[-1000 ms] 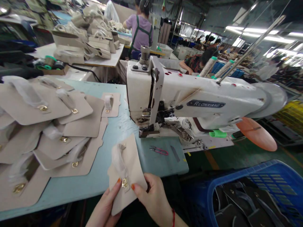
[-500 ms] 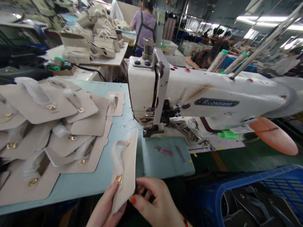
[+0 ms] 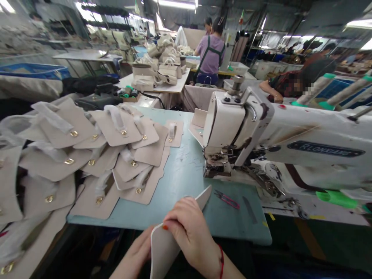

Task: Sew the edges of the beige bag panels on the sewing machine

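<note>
A beige bag flap panel (image 3: 164, 254) is tilted between my hands at the table's front edge, its plain side facing me. My right hand (image 3: 190, 232) grips it over the top edge, thumb on the plain face and fingers wrapped over. On the other side, my left hand (image 3: 136, 250) holds the panel, most of its fingers hidden behind it. The panel's far corner shows past my right knuckles, close to pink thread snips (image 3: 228, 199) lying on the blue-green table (image 3: 180, 178). Similar panels with plastic-wrapped handles and gold buckles lie in a pile (image 3: 145, 155) at the left.
A white sewing machine (image 3: 229, 128) stands right of centre, thread cones (image 3: 348, 91) behind it. Another panel (image 3: 199, 120) sits behind its head. A thin grey strip (image 3: 250, 209) lies beside the snips. One co-worker (image 3: 212, 54) stands beyond a table of beige bags (image 3: 171, 73); another sits behind the machine.
The panel has turned from its handle side to its plain side and come lower. My right hand has moved from its lower edge to over its top. The view has swung left.
</note>
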`<action>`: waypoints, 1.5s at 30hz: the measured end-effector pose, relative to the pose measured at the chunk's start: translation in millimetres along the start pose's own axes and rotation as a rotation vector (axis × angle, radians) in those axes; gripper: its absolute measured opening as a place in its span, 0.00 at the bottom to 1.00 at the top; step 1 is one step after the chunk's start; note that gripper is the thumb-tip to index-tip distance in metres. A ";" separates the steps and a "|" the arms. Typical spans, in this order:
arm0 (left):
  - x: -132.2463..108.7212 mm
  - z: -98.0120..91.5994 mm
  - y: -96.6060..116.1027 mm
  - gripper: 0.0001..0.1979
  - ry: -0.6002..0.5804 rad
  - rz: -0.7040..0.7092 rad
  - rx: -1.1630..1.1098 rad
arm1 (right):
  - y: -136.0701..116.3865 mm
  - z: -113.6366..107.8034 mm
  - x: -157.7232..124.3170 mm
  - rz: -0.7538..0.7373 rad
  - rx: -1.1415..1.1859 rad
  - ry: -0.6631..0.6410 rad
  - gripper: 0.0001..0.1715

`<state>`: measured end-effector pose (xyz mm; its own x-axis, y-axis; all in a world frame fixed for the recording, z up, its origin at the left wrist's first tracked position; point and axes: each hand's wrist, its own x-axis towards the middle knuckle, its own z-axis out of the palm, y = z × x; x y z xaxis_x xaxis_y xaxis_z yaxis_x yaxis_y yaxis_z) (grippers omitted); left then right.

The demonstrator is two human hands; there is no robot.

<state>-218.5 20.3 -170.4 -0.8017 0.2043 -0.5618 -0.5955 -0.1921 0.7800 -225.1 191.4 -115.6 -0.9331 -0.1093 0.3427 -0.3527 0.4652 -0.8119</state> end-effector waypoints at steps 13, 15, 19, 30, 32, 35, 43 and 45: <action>-2.0 17.0 25.6 0.27 -0.038 -0.028 -0.267 | -3.8 32.0 -18.8 0.162 -0.108 0.084 0.45; -2.7 15.3 21.9 0.27 -0.131 -0.028 -0.320 | 0.5 37.5 -24.7 0.236 -0.094 0.014 0.52; -6.0 12.7 16.1 0.26 -0.114 0.001 -0.287 | 4.6 29.0 -25.8 0.259 0.019 -0.084 0.42; 8.4 10.4 15.2 0.19 0.077 0.247 0.230 | -5.7 9.8 -23.5 0.128 -0.320 -0.028 0.15; 7.9 4.3 18.3 0.17 0.069 0.339 0.357 | -10.7 -1.9 -22.7 0.104 -0.272 -0.031 0.14; 6.0 -5.8 26.7 0.15 -0.009 0.446 0.547 | -18.6 -26.0 -20.1 0.126 -0.099 -0.077 0.14; 14.5 -36.6 47.7 0.20 -0.026 0.348 0.644 | 4.8 -68.8 -45.9 0.391 0.151 0.166 0.14; 19.9 -43.3 50.8 0.21 0.016 0.304 0.571 | 15.8 -76.5 -59.8 0.488 0.134 0.323 0.14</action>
<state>-266.9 -27.0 -153.9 -0.9337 0.2059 -0.2929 -0.2240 0.3023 0.9265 -169.5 272.4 -112.8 -0.9281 0.3714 0.0247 0.0854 0.2773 -0.9570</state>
